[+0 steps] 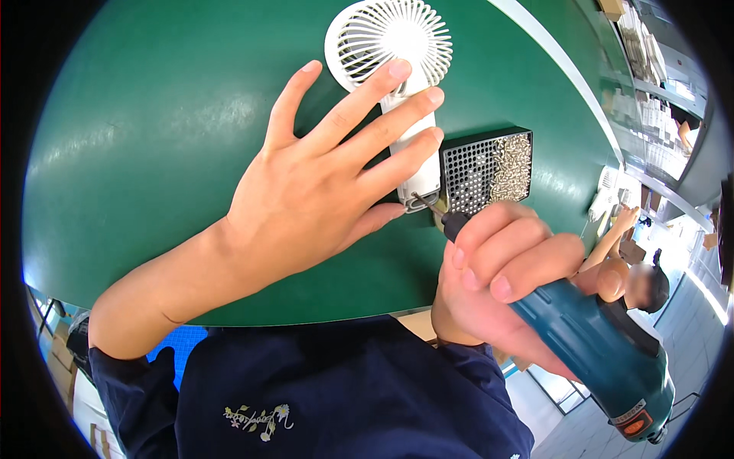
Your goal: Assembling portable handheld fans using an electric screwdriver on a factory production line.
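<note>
A white handheld fan (417,157) lies on the green table with its round slatted head pointing away from me. My left hand (313,164) rests across it, fingers spread over the handle and the lower grille, thumb beside the handle's bottom end. My right hand (512,268) is wrapped around a teal electric screwdriver (592,336). Its thin bit reaches the handle's near end, by a small grey loop (417,203); whether a screw sits at the tip is too small to tell. Next to the handle stands a black screw tray (466,172) with several small screws massed on its right side.
The green table (153,153) curves around, with a pale strip (569,65) along its far right edge. Beyond that, another person (650,287) sits at the right, hands near a second white fan (604,195). Shelves with stacked goods (654,115) stand at the upper right.
</note>
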### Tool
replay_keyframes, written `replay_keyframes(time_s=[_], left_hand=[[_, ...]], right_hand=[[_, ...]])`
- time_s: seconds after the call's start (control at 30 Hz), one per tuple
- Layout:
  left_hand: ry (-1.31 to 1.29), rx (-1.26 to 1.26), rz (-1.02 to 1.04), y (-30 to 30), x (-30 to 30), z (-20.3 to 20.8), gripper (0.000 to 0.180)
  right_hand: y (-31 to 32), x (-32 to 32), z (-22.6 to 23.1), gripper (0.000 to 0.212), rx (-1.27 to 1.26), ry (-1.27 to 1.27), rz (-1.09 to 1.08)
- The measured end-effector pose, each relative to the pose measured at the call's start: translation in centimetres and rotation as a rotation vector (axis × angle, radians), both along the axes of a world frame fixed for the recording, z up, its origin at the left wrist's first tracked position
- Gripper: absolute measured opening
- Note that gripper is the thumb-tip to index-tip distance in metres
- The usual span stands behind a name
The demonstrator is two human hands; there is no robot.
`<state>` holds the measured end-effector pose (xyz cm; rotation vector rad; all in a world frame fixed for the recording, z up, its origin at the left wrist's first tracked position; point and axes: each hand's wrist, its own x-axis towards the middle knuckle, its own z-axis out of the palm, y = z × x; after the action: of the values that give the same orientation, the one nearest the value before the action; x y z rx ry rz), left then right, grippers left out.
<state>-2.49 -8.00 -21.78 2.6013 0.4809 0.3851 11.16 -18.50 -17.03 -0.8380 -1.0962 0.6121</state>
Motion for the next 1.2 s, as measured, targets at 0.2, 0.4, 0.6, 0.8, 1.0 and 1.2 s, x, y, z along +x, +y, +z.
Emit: replay_keyframes(time_s=[0.2,0.4,0.6,0.8,1.0,1.2], left_hand=[[-0.003,0.011,0.002,-0.1,0.0,0.0,0.064],[-0.04,0.111,0.006,0.1,0.6,1.0,0.057],[0.111,0.577,-0.337,3.7,0.2,2.6,0.023],[-0.257,0.307,-0.293,1.2,-2.8,0.9,0.01],[-0.235,0.188,-0.293,-0.2,-5.8,2.2,0.041],[-0.286,0.161,-0.372,0.2,-6.4,1.0,0.032]], right_hand=[[0.0,0.1,-0.3,0.068,0.018,-0.02,0.0],[-3.7,1.6,1.7,0.073,0.093,0.251,-0.261],[-7.6,-1.4,-0.4,0.053,-0.762,0.09,-0.519],[-7.8,-3.9,-2.0,0.017,-0.97,0.211,-0.466],[-8.9,-4.4,-1.7,0.023,-0.899,0.393,-0.199],[-10.0,-4.6,-2.5,0.021,-0.834,0.441,-0.15]])
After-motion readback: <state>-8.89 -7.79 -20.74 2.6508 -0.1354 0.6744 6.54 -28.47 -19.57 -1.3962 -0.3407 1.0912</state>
